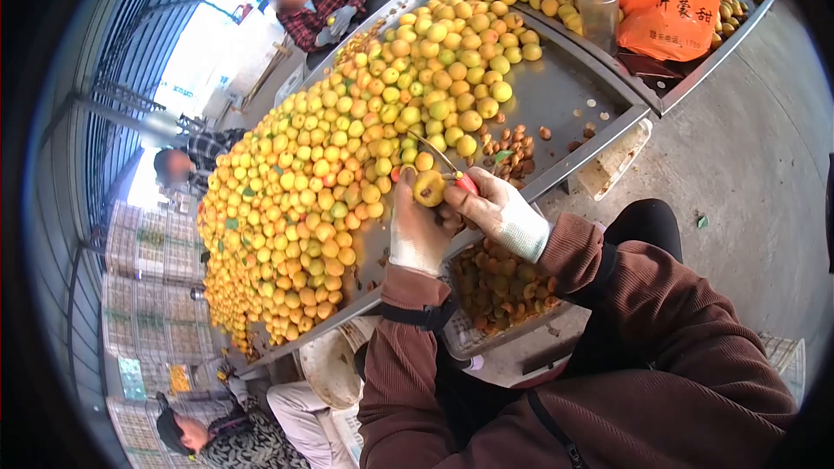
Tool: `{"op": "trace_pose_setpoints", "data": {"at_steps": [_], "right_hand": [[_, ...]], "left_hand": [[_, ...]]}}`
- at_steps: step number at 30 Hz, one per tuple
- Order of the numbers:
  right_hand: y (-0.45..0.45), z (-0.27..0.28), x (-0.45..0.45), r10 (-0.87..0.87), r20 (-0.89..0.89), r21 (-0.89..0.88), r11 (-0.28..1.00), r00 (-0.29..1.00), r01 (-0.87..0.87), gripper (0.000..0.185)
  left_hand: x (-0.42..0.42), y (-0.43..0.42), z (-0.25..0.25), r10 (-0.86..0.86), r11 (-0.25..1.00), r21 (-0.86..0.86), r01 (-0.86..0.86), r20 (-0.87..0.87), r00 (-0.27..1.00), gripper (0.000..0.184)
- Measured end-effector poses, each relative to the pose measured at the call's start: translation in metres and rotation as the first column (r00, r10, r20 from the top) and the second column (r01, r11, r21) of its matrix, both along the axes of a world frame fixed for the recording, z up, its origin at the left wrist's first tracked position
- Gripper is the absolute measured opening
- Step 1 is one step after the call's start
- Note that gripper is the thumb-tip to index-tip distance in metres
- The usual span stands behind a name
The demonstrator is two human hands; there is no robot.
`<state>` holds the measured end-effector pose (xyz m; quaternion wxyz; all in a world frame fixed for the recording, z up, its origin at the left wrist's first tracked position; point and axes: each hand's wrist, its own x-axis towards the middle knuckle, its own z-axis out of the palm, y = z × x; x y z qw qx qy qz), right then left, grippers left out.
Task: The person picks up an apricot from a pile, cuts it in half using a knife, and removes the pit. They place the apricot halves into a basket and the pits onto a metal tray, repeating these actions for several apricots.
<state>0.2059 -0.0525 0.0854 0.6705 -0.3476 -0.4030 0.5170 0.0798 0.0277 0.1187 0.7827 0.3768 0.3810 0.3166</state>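
My left hand (pixel 419 230), in a whitish work glove, is closed around an apricot (pixel 428 188) that has a dark spot facing up. My gloved right hand (pixel 504 215) grips a knife (pixel 466 182) by its red handle, close against the fruit. Its thin metal part points up and left over the table. Just beyond my hands, a large heap of yellow-orange apricots (pixel 330 165) covers the metal table (pixel 565 78). Brown pits (pixel 514 149) lie in a small pile near the edge. Below my hands, a plastic crate (pixel 499 287) contains split apricot pieces.
An orange bag (pixel 665 13) and a blue-lidded bottle (pixel 598 13) stand on the adjoining table at upper right. Other people sit around the table, one in a red checked shirt (pixel 323 4). Stacked crates (pixel 156 287) line the left. A white bucket (pixel 330 373) stands below the table edge.
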Motion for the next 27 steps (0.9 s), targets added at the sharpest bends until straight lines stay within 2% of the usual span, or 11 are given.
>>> {"op": "trace_pose_setpoints", "data": {"at_steps": [2, 5, 6, 9, 10, 13, 16, 22, 24, 26, 27], "right_hand": [[-0.009, 0.016, -0.010, 0.123, -0.033, -0.206, 0.970, 0.992, -0.128, 0.031], [-0.010, 0.018, -0.024, 0.175, -0.035, -0.200, 0.963, 0.984, -0.179, 0.033], [-0.009, 0.014, -0.030, 0.176, -0.028, -0.206, 0.962, 0.984, -0.178, 0.033], [-0.005, 0.012, -0.036, 0.152, -0.125, -0.109, 0.980, 0.980, -0.165, 0.038], [-0.011, 0.026, -0.034, 0.166, -0.121, -0.177, 0.967, 0.979, -0.186, 0.041], [-0.008, 0.031, -0.039, 0.193, -0.085, -0.250, 0.946, 0.977, -0.209, 0.046], [-0.001, 0.028, -0.045, 0.199, -0.110, -0.201, 0.955, 0.974, -0.218, 0.046], [0.014, 0.019, -0.049, 0.099, 0.009, -0.326, 0.941, 0.995, -0.090, 0.035], [0.027, -0.001, -0.050, -0.023, 0.295, -0.291, 0.950, 0.955, 0.113, 0.037], [0.030, -0.016, -0.047, -0.043, 0.371, -0.244, 0.959, 0.928, 0.142, 0.035], [0.030, -0.019, -0.048, -0.057, 0.444, -0.192, 0.969, 0.894, 0.157, 0.035]], "left_hand": [[-0.007, -0.023, 0.004, 0.065, 0.998, -0.004, -0.065, -0.034, 0.997, 0.052], [-0.013, -0.044, 0.019, 0.140, 0.990, 0.031, -0.137, -0.187, 0.972, 0.056], [-0.027, -0.041, 0.016, 0.061, 0.991, 0.133, -0.030, -0.232, 0.971, 0.061], [-0.036, -0.036, 0.004, 0.096, 0.935, 0.352, -0.033, -0.163, 0.982, 0.059], [-0.049, -0.024, -0.003, -0.012, 0.854, 0.501, 0.138, -0.246, 0.969, 0.056], [-0.065, -0.025, -0.008, -0.048, 0.857, 0.509, 0.087, -0.089, 0.995, 0.048], [-0.075, -0.017, -0.011, -0.073, 0.864, 0.492, 0.107, -0.089, 0.993, 0.041], [-0.072, -0.021, -0.009, 0.050, 0.839, 0.540, 0.068, -0.200, 0.979, 0.037], [-0.071, -0.021, -0.022, 0.073, 0.828, 0.560, 0.037, -0.173, 0.982, 0.038], [-0.072, -0.018, -0.027, 0.104, 0.808, 0.589, 0.002, -0.146, 0.984, 0.038], [-0.073, -0.016, -0.026, 0.065, 0.899, 0.436, -0.051, -0.016, 0.998, 0.039]]}}
